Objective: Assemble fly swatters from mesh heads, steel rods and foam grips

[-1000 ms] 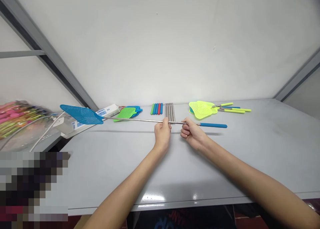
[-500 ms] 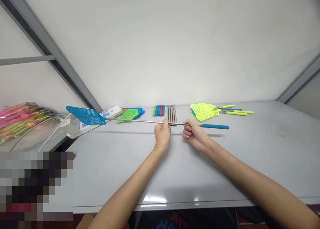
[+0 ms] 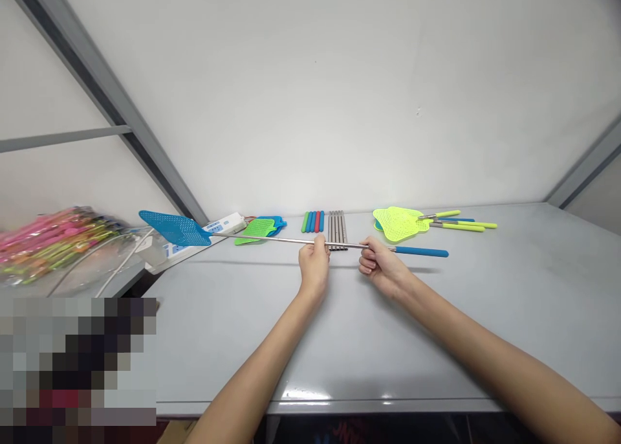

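A blue fly swatter (image 3: 177, 229) with a long extended metal rod and a blue grip is held sideways just above the table, its perforated head to the left. My left hand (image 3: 315, 266) is closed on the middle of the rod. Farther right along the rod, close to the blue grip, my right hand (image 3: 381, 263) is closed on it too. Behind my hands lie several metal rods (image 3: 338, 230) side by side, and left of them a row of green, blue and red grips (image 3: 313, 222).
Yellow-headed fly swatters (image 3: 402, 224) lie in a pile at the back right. Loose green (image 3: 255, 231) and blue swatter heads (image 3: 272, 224) sit at the back left, beside a white power strip (image 3: 226, 226). Bagged colourful items (image 3: 63, 243) are at far left.
Both hands keep their hold on the fly swatter, which stays nearly level. The whole view has shifted slightly, with the table things now a little lower and farther right.
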Demonstrator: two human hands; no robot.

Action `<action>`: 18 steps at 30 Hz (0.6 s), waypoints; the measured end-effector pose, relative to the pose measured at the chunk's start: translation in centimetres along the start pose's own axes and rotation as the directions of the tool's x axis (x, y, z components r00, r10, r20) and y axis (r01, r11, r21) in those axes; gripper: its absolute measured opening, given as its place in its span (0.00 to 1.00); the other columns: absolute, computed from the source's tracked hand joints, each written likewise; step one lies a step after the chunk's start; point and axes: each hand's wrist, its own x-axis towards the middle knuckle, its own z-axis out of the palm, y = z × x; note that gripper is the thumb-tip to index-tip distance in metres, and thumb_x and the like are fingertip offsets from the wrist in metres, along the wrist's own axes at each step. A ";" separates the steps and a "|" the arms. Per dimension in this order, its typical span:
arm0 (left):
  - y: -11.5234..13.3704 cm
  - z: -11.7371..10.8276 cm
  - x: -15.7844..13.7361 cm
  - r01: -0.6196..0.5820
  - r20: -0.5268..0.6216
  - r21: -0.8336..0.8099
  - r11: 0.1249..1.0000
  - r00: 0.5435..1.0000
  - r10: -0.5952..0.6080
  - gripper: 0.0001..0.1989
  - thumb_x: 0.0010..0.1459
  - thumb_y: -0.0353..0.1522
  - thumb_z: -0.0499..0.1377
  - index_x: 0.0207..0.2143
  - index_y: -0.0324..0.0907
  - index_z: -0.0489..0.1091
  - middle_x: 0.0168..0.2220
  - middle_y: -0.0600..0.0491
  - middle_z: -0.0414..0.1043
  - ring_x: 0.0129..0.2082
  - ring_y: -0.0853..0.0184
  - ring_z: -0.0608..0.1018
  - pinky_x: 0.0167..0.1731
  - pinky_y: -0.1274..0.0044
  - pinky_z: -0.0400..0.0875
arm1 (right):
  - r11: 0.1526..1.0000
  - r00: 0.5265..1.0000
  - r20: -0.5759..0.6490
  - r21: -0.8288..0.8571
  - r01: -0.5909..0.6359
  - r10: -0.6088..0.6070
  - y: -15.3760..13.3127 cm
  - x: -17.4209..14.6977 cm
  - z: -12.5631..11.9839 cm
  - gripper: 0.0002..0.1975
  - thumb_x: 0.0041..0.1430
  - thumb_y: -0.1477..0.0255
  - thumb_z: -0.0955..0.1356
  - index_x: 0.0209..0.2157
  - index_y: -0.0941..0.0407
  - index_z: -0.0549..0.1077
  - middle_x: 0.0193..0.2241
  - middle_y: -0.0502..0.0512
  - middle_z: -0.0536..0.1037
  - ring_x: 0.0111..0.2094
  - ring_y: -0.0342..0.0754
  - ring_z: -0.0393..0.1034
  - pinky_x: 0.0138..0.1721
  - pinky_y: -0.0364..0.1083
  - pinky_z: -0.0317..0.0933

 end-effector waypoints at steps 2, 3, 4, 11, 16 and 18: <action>0.2 0.0 0.0 0.002 0.001 0.002 1.000 1.000 -0.002 0.17 0.48 0.33 0.50 0.13 0.44 0.44 0.12 0.62 0.41 0.13 0.76 0.48 0.14 0.79 0.44 | 1.000 1.000 0.002 0.001 -0.001 0.001 0.0 0.0 0.0 0.14 0.43 0.76 0.65 0.16 0.55 0.52 0.10 0.38 0.49 0.11 0.35 0.40 0.11 0.38 0.41; 0.3 0.0 0.0 0.003 0.002 0.003 1.000 1.000 -0.003 0.17 0.48 0.33 0.50 0.13 0.44 0.44 0.12 0.62 0.41 0.13 0.76 0.48 0.14 0.79 0.43 | 1.000 1.000 0.004 0.002 -0.002 0.002 -0.1 0.0 0.0 0.14 0.43 0.76 0.65 0.16 0.55 0.52 0.09 0.38 0.49 0.11 0.35 0.40 0.11 0.38 0.41; 0.3 -0.1 0.0 0.003 0.002 0.004 1.000 1.000 -0.003 0.17 0.48 0.33 0.50 0.13 0.44 0.44 0.12 0.62 0.41 0.13 0.76 0.48 0.14 0.79 0.43 | 1.000 1.000 0.007 0.003 -0.002 0.002 -0.1 0.0 0.0 0.14 0.43 0.76 0.65 0.16 0.55 0.52 0.09 0.38 0.49 0.11 0.35 0.40 0.11 0.38 0.41; 0.4 -0.5 0.2 -0.014 0.002 -0.007 1.000 1.000 0.014 0.17 0.48 0.33 0.50 0.14 0.44 0.43 0.12 0.62 0.41 0.13 0.77 0.47 0.14 0.80 0.42 | 1.000 1.000 0.020 0.002 0.000 0.000 -0.1 0.1 -0.2 0.14 0.43 0.75 0.65 0.16 0.55 0.52 0.10 0.38 0.49 0.11 0.34 0.40 0.11 0.38 0.41; 0.4 -0.5 0.4 -0.008 0.006 -0.023 1.000 1.000 0.008 0.17 0.48 0.33 0.50 0.14 0.44 0.43 0.13 0.62 0.41 0.13 0.77 0.47 0.14 0.80 0.42 | 1.000 1.000 0.009 -0.004 0.008 -0.008 -0.3 0.2 -0.4 0.13 0.43 0.75 0.65 0.16 0.55 0.52 0.10 0.38 0.49 0.11 0.35 0.40 0.11 0.38 0.41; 0.5 -0.5 0.4 -0.003 0.002 -0.030 1.000 1.000 0.003 0.17 0.48 0.32 0.50 0.14 0.44 0.43 0.13 0.62 0.41 0.13 0.77 0.47 0.14 0.80 0.42 | 1.000 1.000 0.002 -0.008 0.013 -0.013 -0.3 0.1 -0.4 0.13 0.43 0.75 0.65 0.17 0.55 0.53 0.10 0.39 0.49 0.11 0.35 0.40 0.11 0.38 0.41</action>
